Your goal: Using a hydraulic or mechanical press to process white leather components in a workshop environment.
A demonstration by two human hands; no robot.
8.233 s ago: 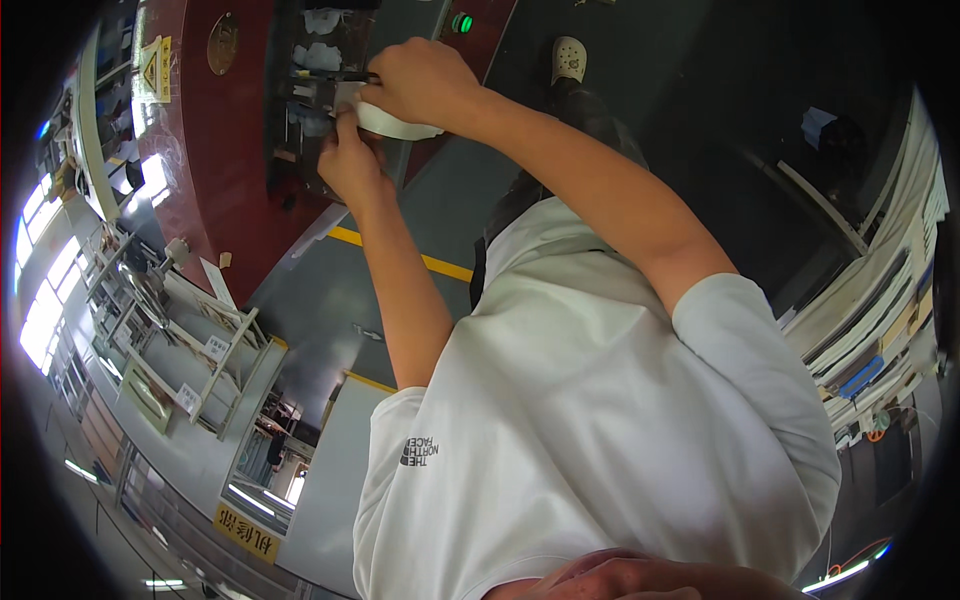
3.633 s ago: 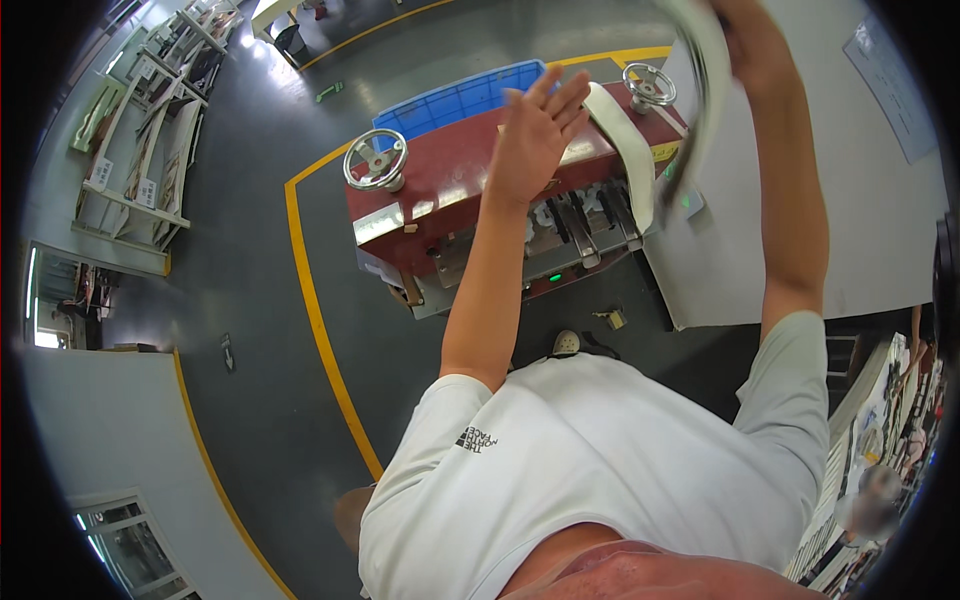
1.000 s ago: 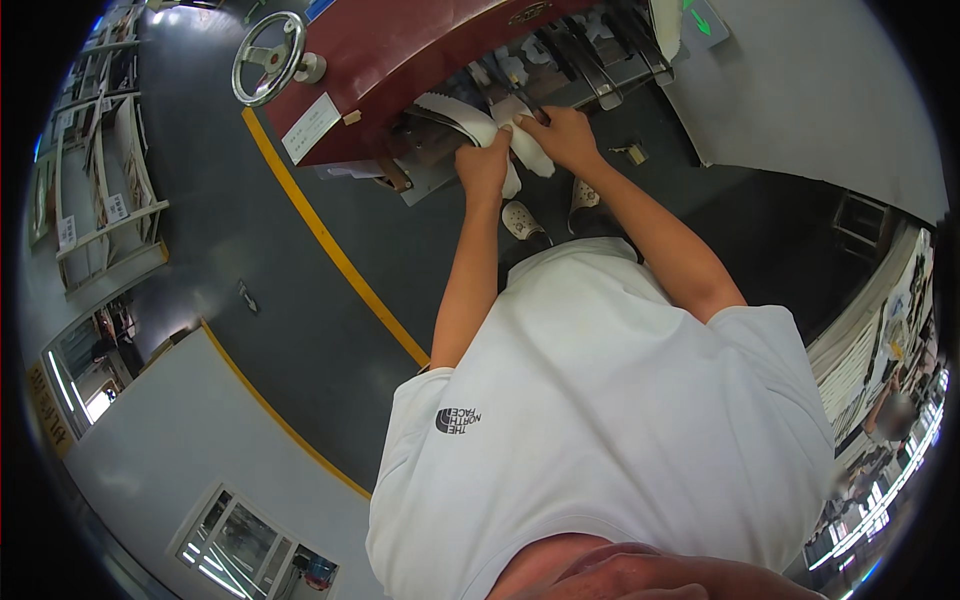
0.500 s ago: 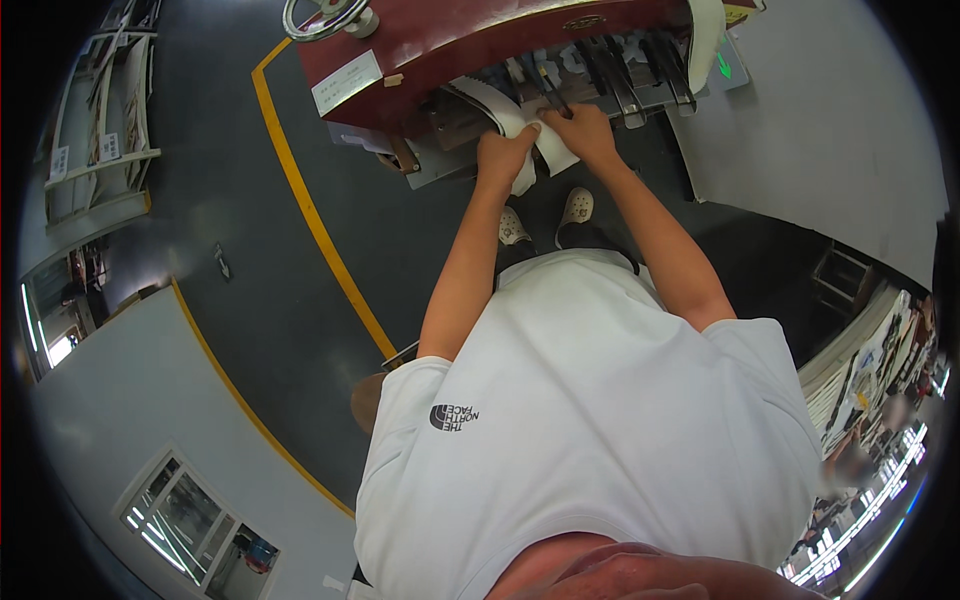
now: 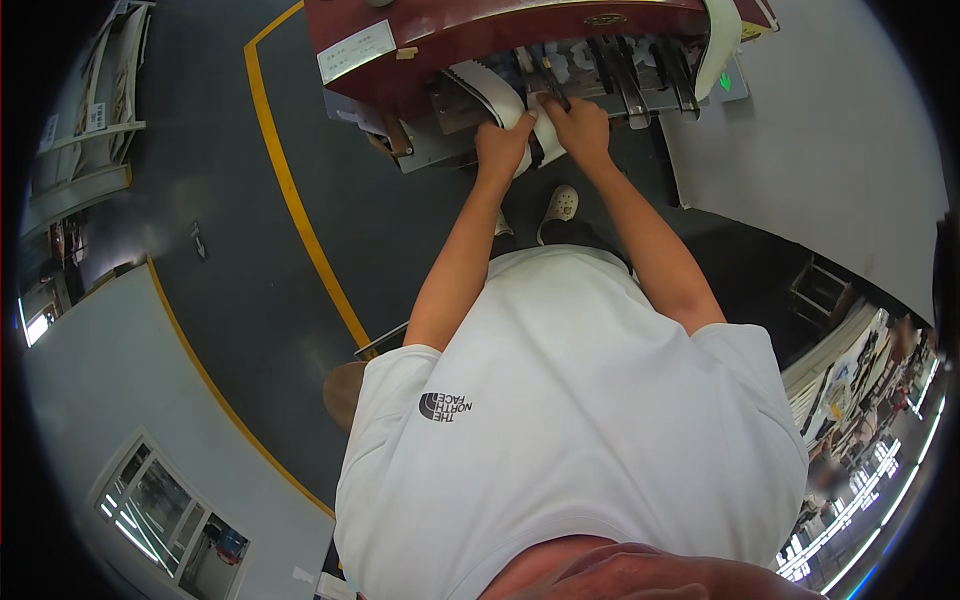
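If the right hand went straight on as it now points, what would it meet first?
Probably the dark slim bar just ahead at the front of the red machine; depth is unclear, so the right hand may be touching it.

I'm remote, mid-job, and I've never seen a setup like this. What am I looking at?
There's no robot here. A fisheye camera on a person's head looks down past their white shirt, so straight edges bend near the rim. The bare left hand grips a white strip; the right hand holds a white length beside it. Whether the two join is hidden. Both hands work at the open front of a dark red machine. Another pale strip hangs over its right end.
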